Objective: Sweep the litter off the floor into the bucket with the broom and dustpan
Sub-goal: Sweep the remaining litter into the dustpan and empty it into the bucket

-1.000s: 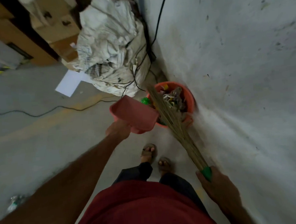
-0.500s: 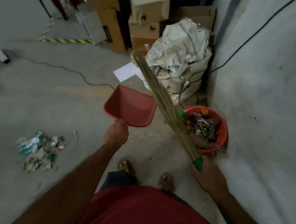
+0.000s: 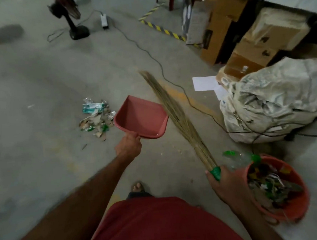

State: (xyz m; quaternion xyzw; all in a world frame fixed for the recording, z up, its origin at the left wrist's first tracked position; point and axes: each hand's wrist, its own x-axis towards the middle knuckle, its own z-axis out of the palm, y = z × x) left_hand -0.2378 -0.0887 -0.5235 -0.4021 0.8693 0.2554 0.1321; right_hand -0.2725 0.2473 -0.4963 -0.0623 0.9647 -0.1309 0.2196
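The left hand [image 3: 128, 147] grips the handle of the pink dustpan [image 3: 141, 117], held above the floor [image 3: 40, 75] with its open mouth pointing away from the person, toward the far left. The right hand [image 3: 225, 182] grips the green handle end of the broom [image 3: 175, 112]; its long axis runs diagonally, bristle tip pointing up and to the far left, off the floor. A pile of litter [image 3: 95, 118] lies on the floor just left of the dustpan, with bare concrete around it. The orange bucket [image 3: 282, 210], full of scraps, stands beside the right hand, near a white sack [image 3: 275, 99].
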